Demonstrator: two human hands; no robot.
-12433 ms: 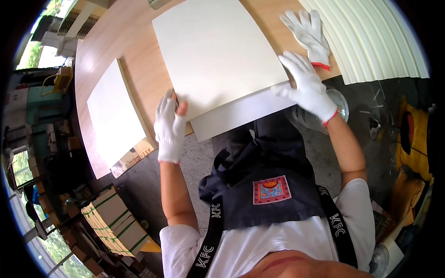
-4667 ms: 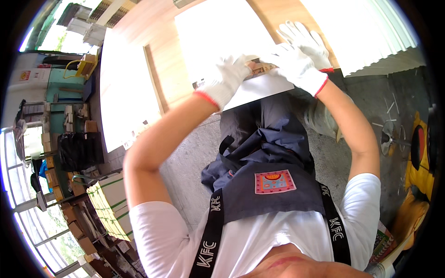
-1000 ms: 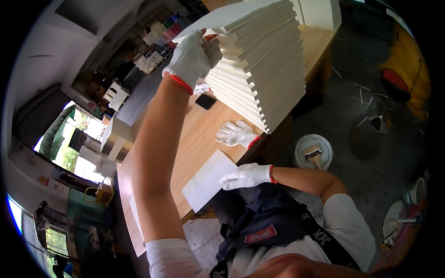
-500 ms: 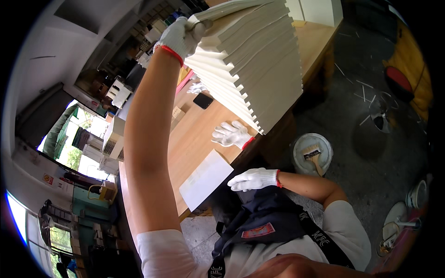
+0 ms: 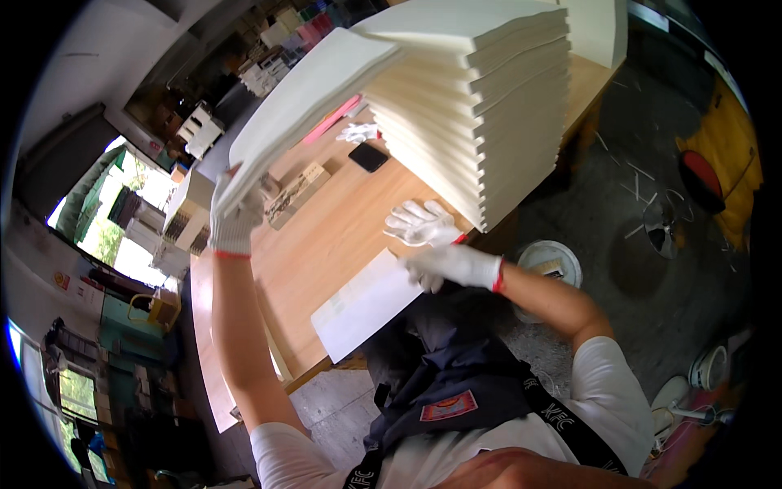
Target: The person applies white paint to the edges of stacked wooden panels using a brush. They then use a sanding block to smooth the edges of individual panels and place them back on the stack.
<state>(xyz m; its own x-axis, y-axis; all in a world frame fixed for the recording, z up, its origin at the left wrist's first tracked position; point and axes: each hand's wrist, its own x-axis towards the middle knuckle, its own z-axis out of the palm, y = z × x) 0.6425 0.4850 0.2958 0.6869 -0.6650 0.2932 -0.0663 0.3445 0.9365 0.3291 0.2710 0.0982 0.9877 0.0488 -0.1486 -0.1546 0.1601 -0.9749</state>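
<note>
My left hand [image 5: 234, 220], in a white knit glove with a red cuff, grips the left end of a bendy white sheet or thin layered pad [image 5: 314, 85]. That piece slopes down from the tall stack of white sheets [image 5: 521, 122], still meeting its upper part. My right hand [image 5: 452, 267], gloved alike and slightly blurred, hovers by the table's near edge, fingers loosely extended and holding nothing visible. Close beside it are a loose white glove [image 5: 419, 222] and a flat white sheet [image 5: 365, 303] lying on the wooden table [image 5: 326, 228].
A black phone [image 5: 368, 157], another glove [image 5: 358, 132] and a long narrow block [image 5: 298, 196] lie on the table. Right of the table, a white bucket [image 5: 554, 259] with a brush in it stands on the floor. Several scraps [image 5: 639, 171] litter the floor farther right.
My left hand has moved left and down from the stack, drawing the white layer out with it. The right hand has shifted slightly up toward the table edge.
</note>
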